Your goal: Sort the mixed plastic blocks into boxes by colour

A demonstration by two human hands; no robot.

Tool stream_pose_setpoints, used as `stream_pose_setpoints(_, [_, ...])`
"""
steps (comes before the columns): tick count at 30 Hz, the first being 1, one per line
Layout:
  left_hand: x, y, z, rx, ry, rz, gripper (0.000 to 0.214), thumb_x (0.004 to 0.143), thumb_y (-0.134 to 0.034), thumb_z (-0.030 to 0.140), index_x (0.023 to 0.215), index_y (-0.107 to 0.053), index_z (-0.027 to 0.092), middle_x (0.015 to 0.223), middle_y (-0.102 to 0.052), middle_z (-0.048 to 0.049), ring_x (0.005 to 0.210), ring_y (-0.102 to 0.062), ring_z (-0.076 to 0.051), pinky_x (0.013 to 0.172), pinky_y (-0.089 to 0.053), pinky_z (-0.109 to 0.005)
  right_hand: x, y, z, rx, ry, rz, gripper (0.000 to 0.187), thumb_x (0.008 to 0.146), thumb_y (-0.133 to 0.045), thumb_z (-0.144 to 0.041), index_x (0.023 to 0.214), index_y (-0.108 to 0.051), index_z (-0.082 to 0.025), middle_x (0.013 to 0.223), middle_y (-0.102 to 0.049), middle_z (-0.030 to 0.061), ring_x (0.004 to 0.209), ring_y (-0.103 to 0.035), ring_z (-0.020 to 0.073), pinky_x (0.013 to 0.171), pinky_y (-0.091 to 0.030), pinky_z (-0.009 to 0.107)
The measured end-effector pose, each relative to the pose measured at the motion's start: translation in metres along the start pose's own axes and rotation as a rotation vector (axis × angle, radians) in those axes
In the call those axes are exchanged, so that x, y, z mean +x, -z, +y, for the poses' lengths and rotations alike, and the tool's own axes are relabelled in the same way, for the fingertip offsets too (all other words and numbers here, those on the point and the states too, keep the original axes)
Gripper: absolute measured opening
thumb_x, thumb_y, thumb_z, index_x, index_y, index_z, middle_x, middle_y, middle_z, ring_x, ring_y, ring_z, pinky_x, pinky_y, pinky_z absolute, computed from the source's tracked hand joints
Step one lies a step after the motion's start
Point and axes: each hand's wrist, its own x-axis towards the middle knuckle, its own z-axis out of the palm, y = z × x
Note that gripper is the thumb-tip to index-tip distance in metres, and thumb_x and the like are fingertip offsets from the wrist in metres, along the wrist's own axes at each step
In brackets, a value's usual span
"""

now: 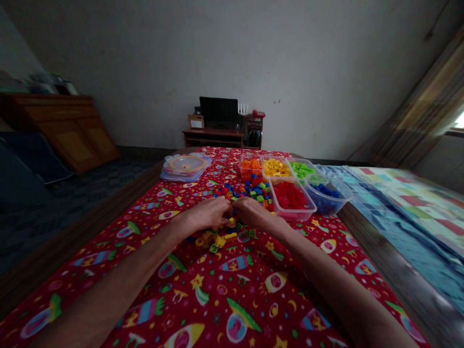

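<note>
Both my hands are together over a spread of loose toy building bricks in mixed colours, in the middle of the table. My left hand has its fingers curled down among the bricks, with a yellow brick close by its thumb. My right hand bends in from the other side, fingers closed and pointing down, nearly touching the left. What either set of fingertips grips is hidden. Nearer to me lie several yellow bricks and a few green-and-dark ones.
To the right stand clear tubs of sorted bricks: orange, yellow, green and red, plus a round bowl with blue ones. Stacked lids lie at the left. A patterned red cloth covers the table.
</note>
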Motion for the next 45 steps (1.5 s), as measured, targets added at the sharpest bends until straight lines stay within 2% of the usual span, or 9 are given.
stream_pose_setpoints(6, [-0.001, 0.003, -0.011, 0.012, -0.022, -0.038, 0.020, 0.073, -0.056, 0.018, 0.087, -0.069, 0.021, 0.083, -0.070, -0.0012, 0.078, -0.063, -0.016, 0.067, -0.045, -0.020, -0.009, 0.000, -0.002, 0.038, -0.014, -0.039, 0.024, 0.079, -0.057, -0.006, 0.100, -0.066, -0.009, 0.098, -0.067, 0.0130, 0.089, -0.059, 0.0170, 0.077, -0.041, 0.024])
stream_pose_setpoints(11, [-0.002, 0.005, -0.015, 0.013, -0.009, 0.035, 0.029, 0.074, -0.055, 0.019, 0.100, -0.068, 0.021, 0.091, -0.071, -0.0035, 0.085, -0.064, -0.019, 0.072, -0.045, -0.022, -0.010, 0.010, -0.007, -0.032, -0.125, -0.117, 0.028, 0.080, -0.048, -0.001, 0.101, -0.066, -0.009, 0.086, -0.069, 0.0108, 0.078, -0.060, 0.0158, 0.069, -0.039, 0.024])
stream_pose_setpoints(14, [-0.001, 0.005, -0.024, -0.053, 0.029, 0.088, 0.031, 0.074, -0.057, 0.022, 0.103, -0.068, 0.022, 0.092, -0.071, -0.0030, 0.084, -0.064, -0.018, 0.072, -0.045, -0.022, -0.009, 0.013, -0.009, -0.062, -0.143, -0.127, 0.027, 0.082, -0.047, -0.003, 0.099, -0.067, -0.011, 0.089, -0.069, 0.0109, 0.080, -0.060, 0.0152, 0.068, -0.038, 0.023])
stream_pose_setpoints(19, [0.003, -0.003, -0.046, -0.148, 0.118, 0.115, 0.030, 0.070, -0.059, 0.026, 0.097, -0.070, 0.019, 0.076, -0.068, -0.0009, 0.069, -0.060, -0.016, 0.062, -0.042, -0.022, -0.010, 0.019, -0.012, -0.211, -0.191, -0.120, 0.023, 0.091, -0.046, -0.022, 0.097, -0.067, -0.014, 0.086, -0.068, 0.0110, 0.075, -0.059, 0.0164, 0.063, -0.035, 0.025])
stream_pose_setpoints(22, [0.006, -0.008, -0.053, -0.199, 0.158, 0.129, 0.033, 0.067, -0.062, 0.030, 0.097, -0.070, 0.019, 0.067, -0.063, 0.0015, 0.062, -0.056, -0.014, 0.055, -0.038, -0.021, -0.007, 0.013, -0.012, -0.263, -0.198, -0.058, 0.025, 0.094, -0.042, -0.023, 0.091, -0.065, -0.015, 0.085, -0.067, 0.0100, 0.075, -0.058, 0.0163, 0.063, -0.034, 0.025])
stream_pose_setpoints(29, [0.006, -0.008, -0.052, -0.201, 0.156, 0.130, 0.035, 0.065, -0.065, 0.030, 0.097, -0.071, 0.020, 0.072, -0.065, 0.0016, 0.067, -0.057, -0.015, 0.058, -0.042, -0.020, 0.006, -0.014, -0.005, -0.103, 0.110, -0.010, 0.016, 0.089, -0.048, -0.013, 0.098, -0.061, -0.013, 0.095, -0.065, 0.0107, 0.087, -0.054, 0.0159, 0.078, -0.036, 0.025])
stream_pose_setpoints(33, [0.005, -0.006, -0.054, -0.120, 0.103, 0.082, 0.028, 0.067, -0.064, 0.029, 0.092, -0.073, 0.020, 0.086, -0.068, -0.0039, 0.079, -0.060, -0.019, 0.071, -0.046, -0.024, 0.006, -0.016, -0.004, -0.040, 0.044, -0.036, 0.024, 0.078, -0.046, -0.001, 0.088, -0.064, -0.012, 0.077, -0.065, 0.0075, 0.071, -0.054, 0.0141, 0.068, -0.035, 0.024])
stream_pose_setpoints(38, [0.003, -0.004, -0.051, -0.091, 0.101, 0.089, 0.028, 0.065, -0.066, 0.028, 0.091, -0.070, 0.019, 0.093, -0.068, -0.0046, 0.086, -0.062, -0.020, 0.076, -0.048, -0.026, 0.004, -0.019, -0.002, 0.057, -0.054, 0.132, 0.034, 0.073, -0.047, -0.004, 0.099, -0.067, -0.014, 0.085, -0.068, 0.0088, 0.079, -0.059, 0.0168, 0.068, -0.036, 0.023])
stream_pose_setpoints(45, [0.003, -0.005, -0.053, -0.376, 0.118, 0.055, 0.020, 0.065, -0.062, 0.028, 0.081, -0.067, 0.016, 0.078, -0.070, -0.0025, 0.073, -0.064, -0.019, 0.066, -0.049, -0.027, 0.006, -0.012, 0.000, 0.181, -0.167, 0.172, 0.039, 0.072, -0.046, -0.004, 0.103, -0.069, -0.012, 0.077, -0.069, 0.0049, 0.067, -0.058, 0.0145, 0.061, -0.036, 0.021])
